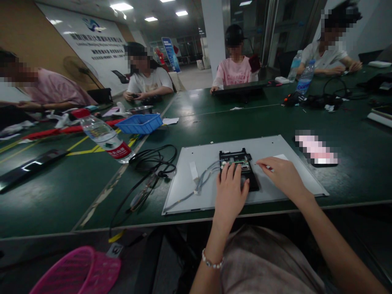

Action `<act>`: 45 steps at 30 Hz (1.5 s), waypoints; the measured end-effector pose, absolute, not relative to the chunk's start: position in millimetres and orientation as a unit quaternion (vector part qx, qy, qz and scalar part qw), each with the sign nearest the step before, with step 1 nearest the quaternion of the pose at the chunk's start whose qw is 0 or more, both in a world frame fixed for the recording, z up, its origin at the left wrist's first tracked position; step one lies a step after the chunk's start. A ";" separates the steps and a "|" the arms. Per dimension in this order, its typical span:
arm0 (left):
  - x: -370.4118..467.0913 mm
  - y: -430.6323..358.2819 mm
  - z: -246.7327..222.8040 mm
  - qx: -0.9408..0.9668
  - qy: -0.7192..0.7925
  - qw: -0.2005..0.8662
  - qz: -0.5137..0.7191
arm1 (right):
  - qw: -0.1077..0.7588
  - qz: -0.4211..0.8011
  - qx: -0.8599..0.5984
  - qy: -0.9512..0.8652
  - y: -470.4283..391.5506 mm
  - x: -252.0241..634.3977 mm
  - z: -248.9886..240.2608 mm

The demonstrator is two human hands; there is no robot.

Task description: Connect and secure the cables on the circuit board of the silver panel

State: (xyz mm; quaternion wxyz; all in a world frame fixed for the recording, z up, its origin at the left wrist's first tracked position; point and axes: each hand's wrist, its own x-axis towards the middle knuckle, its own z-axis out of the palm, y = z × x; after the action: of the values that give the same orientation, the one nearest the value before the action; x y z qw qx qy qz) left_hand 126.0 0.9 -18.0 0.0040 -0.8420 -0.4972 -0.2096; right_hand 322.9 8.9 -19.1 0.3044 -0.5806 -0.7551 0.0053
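A black plastic frame [252, 179] with a green circuit board [244, 165] in it lies on a light grey flat panel [183, 192] at the table's front edge. Across the near left part of the frame and board rests my left hand [229, 188], fingers stretched out and thumb apart. My right hand [283, 175] hovers just right of the frame, thumb and fingertips pinched together. Whatever they hold is too small to make out. Grey cables [203, 179] run leftward from the board over the panel, past a small white strip [194, 171].
A phone [317, 151] lies right of the panel. Leftward are black cables [156, 159], glasses [141, 198], a tilted-looking water bottle [105, 136] and a blue tray [141, 123]. A pink basket [104, 269] stands below the table edge. Several people sit around the table.
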 end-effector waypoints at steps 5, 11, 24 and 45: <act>125.8 0.8 -18.1 -0.843 -0.497 0.004 -0.208 | 0.273 -0.009 -0.595 -0.756 11.6 321.1 -18.3; 126.1 0.9 -18.9 -0.841 -0.498 0.003 -0.211 | 0.271 0.020 -0.578 -0.769 14.3 323.0 -27.3; 125.6 -0.1 -17.7 -0.841 -0.501 0.004 -0.207 | 0.294 0.096 -0.554 -0.773 11.2 326.0 -35.0; 1.5 2.3 -2.5 -0.735 -0.543 -0.061 -0.401 | 0.411 0.079 -0.557 -0.718 -33.1 319.9 -40.2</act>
State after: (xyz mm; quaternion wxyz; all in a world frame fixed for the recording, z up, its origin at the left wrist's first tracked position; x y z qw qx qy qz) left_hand 1.5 2.3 -2.5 -0.0605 -0.7355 -0.5431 -0.4005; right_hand 319.9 -33.1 -40.2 0.4106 -0.5571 -0.7175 0.0789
